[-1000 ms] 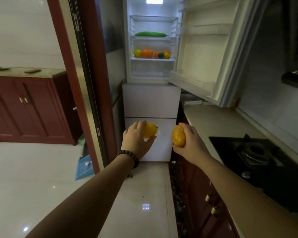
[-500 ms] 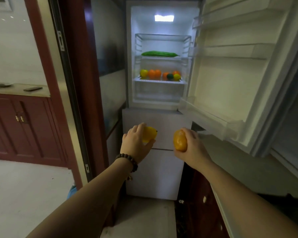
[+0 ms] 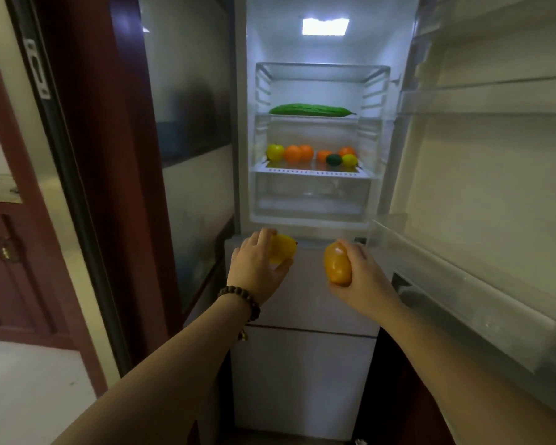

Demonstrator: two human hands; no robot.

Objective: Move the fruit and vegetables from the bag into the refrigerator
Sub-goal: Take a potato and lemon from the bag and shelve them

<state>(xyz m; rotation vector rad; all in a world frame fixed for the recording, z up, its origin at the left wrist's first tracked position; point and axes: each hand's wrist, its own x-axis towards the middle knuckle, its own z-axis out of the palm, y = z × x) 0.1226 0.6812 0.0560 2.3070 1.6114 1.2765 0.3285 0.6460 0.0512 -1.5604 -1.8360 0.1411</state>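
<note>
The refrigerator (image 3: 302, 284) stands straight ahead with its upper compartment lit and open. My left hand (image 3: 256, 268) grips a yellow fruit (image 3: 283, 248) just below the compartment's bottom edge. My right hand (image 3: 363, 281) holds an orange fruit (image 3: 337, 264) at the same height, a little to the right. Inside, a long green cucumber (image 3: 312, 109) lies on an upper shelf. On the shelf (image 3: 312, 171) below it sit several fruits: a yellow one (image 3: 274, 151), oranges (image 3: 297, 153), a dark green one (image 3: 333, 159) and a small yellow one (image 3: 350, 159). The bag is out of view.
The open refrigerator door (image 3: 482, 187) swings out on the right, its clear door bins (image 3: 463, 293) jutting toward my right arm. A dark red door frame (image 3: 119, 187) rises on the left. A red cabinet (image 3: 10, 271) stands beyond it. A clear drawer (image 3: 312, 194) sits under the fruit shelf.
I have come closer to the refrigerator, so it fills more of the view. Both hands keep their fruits and have risen to just under the open compartment.
</note>
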